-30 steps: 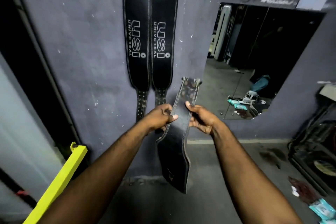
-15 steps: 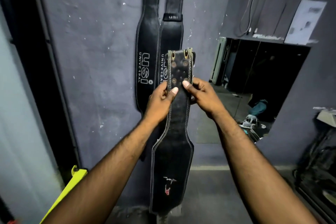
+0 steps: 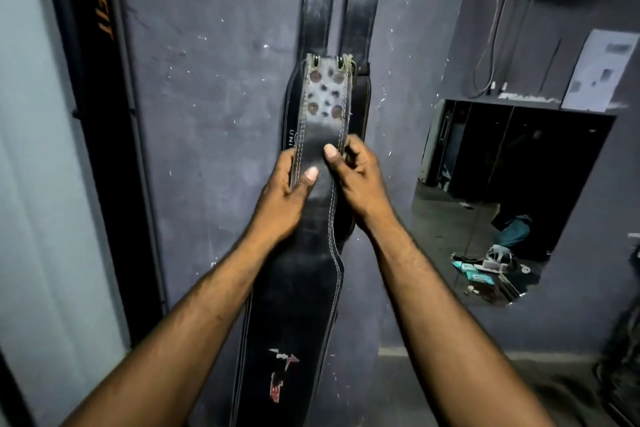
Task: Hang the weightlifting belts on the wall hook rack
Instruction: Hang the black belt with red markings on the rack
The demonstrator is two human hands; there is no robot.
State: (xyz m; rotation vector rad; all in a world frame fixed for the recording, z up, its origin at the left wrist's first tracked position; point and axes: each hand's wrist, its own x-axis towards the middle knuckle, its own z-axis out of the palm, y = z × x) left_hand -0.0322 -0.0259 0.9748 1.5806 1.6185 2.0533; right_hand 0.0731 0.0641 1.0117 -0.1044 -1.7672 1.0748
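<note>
I hold a worn black leather weightlifting belt (image 3: pixel 304 288) upright in front of the grey wall. My left hand (image 3: pixel 280 205) grips its left edge and my right hand (image 3: pixel 360 180) grips its right edge, thumbs on the front. Its riveted end (image 3: pixel 325 90) points up; its wide part with a small red mark hangs low. Two black belts hang on the wall behind it, the left hanging belt (image 3: pixel 317 11) and the right hanging belt (image 3: pixel 360 11) side by side. The hook rack is out of view above the frame.
A black vertical frame post (image 3: pixel 100 115) with orange lettering stands to the left. A wall mirror (image 3: pixel 512 198) at the right reflects the floor and scattered items. Cables (image 3: pixel 495 45) hang above the mirror beside a paper sheet (image 3: pixel 602 70). Dark equipment sits at the far right edge.
Both hands have lifted the belt higher along the wall, in front of the two hanging belts. My view has tilted upward, showing the hanging belts' narrow upper straps.
</note>
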